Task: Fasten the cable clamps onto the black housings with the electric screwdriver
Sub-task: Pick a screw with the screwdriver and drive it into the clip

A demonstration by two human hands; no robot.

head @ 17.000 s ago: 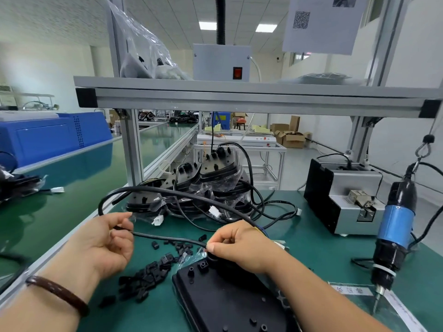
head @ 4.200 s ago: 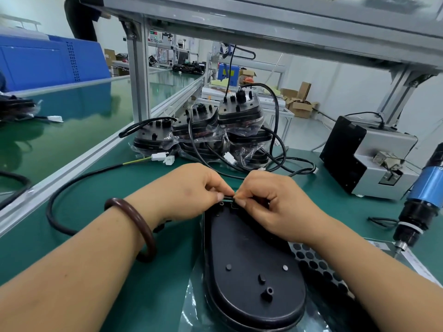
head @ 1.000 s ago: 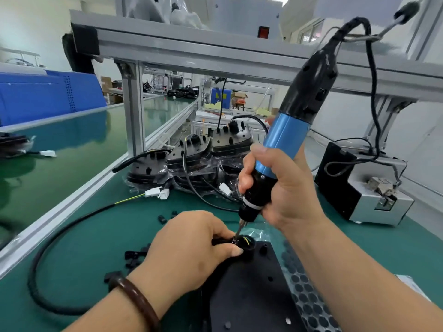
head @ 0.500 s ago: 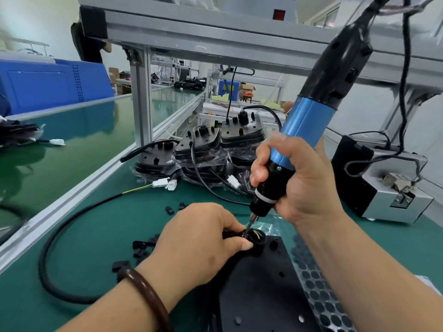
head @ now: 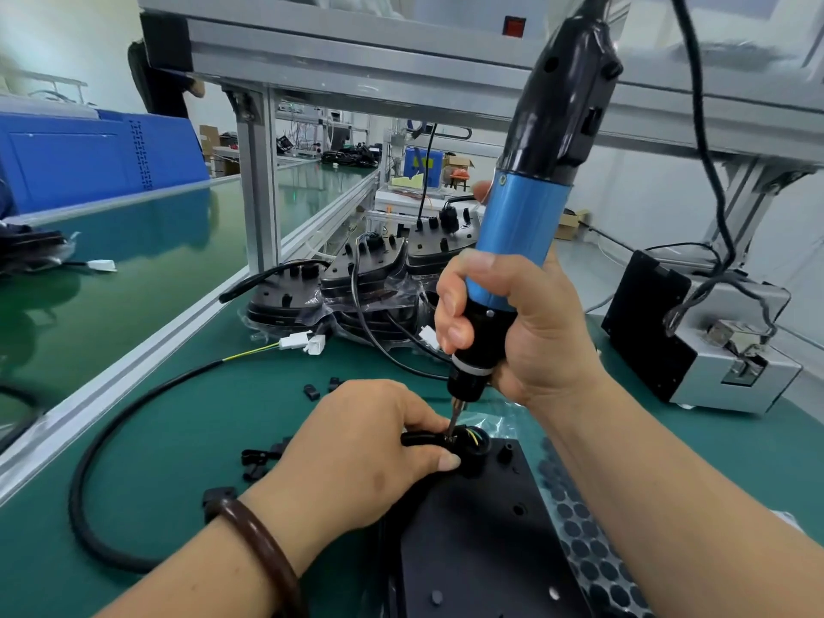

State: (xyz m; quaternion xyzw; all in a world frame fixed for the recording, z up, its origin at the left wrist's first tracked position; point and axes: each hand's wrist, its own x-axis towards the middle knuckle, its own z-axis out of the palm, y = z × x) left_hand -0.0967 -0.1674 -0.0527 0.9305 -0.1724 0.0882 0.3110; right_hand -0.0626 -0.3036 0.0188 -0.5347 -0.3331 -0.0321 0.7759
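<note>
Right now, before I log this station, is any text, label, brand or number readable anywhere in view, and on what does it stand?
No text can be read in this view.
Yellow marking on the blue box in the background: too small and blurred.
The red switch on the grey box overhead: no legible marking.
The electric screwdriver in the right hand: no label shows on its body.

Blue barrel between black cap and black collar on electric screwdriver (head: 521, 243), 12 to 1 o'clock. Plain matt black on housing (head: 481, 550), 6 o'clock, and on cable (head: 89, 483), 8 o'clock. Dark green bench mat (head: 178, 439). Rows of black dots on sheet (head: 579, 541), 5 o'clock. Dark brown bracelet (head: 263, 550) at 7 o'clock. White connectors (head: 303, 341); red switch (head: 513, 25) at 12 o'clock; blue crate (head: 89, 162) at 10 o'clock.
</note>
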